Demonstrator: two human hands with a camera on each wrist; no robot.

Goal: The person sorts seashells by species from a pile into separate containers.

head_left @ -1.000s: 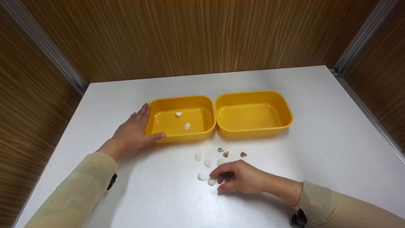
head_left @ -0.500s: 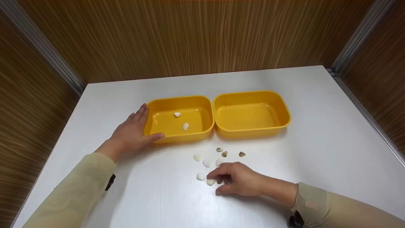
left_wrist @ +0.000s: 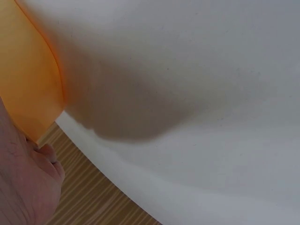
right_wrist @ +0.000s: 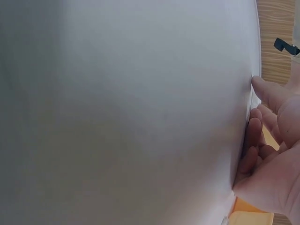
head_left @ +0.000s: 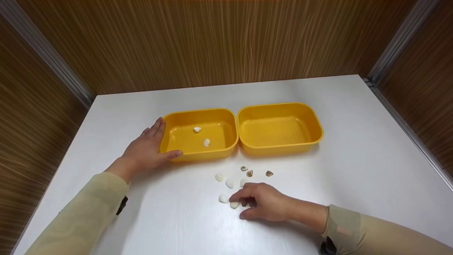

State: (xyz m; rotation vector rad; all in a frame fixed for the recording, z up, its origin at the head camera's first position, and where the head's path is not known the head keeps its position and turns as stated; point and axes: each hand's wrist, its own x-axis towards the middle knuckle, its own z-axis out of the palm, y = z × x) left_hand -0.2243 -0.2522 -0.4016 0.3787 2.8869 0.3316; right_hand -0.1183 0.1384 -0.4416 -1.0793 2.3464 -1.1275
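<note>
My left hand (head_left: 145,150) rests against the left yellow tub (head_left: 198,156), straight fingers along its left wall and thumb on the front rim. Two white shells (head_left: 206,142) lie inside that tub. On the table, my right hand (head_left: 267,203) sits with its index fingertip at a white shell (head_left: 234,205); the thumb stands apart from it and the other fingers are bent. Close by lie several more white shells (head_left: 223,198), one of them partly hidden behind the hand. Farther back are three small brown shells (head_left: 250,173). The right wrist view shows the fingers (right_wrist: 255,129) but no shell clearly.
A second yellow tub (head_left: 279,145) stands against the right side of the first, with no shells visible in it. Both stand on a white table (head_left: 354,141). Wood-grain panels (head_left: 226,46) enclose the back and sides.
The right hand has shifted slightly toward me, its index fingertip now over the edge of the white shell. The left hand stays on the tub. The whole head view has drifted slightly.
</note>
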